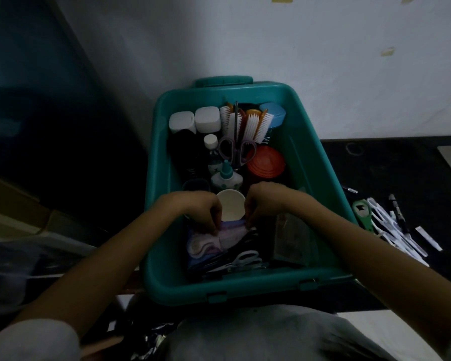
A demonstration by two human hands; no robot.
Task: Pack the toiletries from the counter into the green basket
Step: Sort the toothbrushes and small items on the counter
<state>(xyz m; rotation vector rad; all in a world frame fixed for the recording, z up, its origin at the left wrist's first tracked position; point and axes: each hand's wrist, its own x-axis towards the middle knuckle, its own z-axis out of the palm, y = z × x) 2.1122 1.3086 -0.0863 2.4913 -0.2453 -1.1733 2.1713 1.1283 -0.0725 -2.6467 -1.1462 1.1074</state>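
At the near end of the green basket [245, 285], white scissors [245, 259] lie flat among dark items that are too dim to make out, with a dark packet [292, 238] leaning against the right wall beside them. Just beyond, both hands are down inside the basket. The left hand [193, 207] and the right hand [268, 201] each have their fingers curled and pinching the upper edge of a lilac packet [232, 230], one at each end of it. The packet sits in the near middle of the basket. A paper cup [231, 205] stands upright between the two hands, close against both. Past it, toward the far end, are a pale bottle with a teal cap [227, 178], an orange lid [266, 161] near the right wall, and purple-handled scissors [236, 149]. White-bristled brushes [248, 123] stand along the far wall, with two white caps [194, 121] in the far left corner and a blue-capped container [274, 114] in the far right corner. On the dark counter [401, 173], beside the basket's right wall, lie a green opener [362, 209], several white items [391, 230] and a black marker [396, 207].
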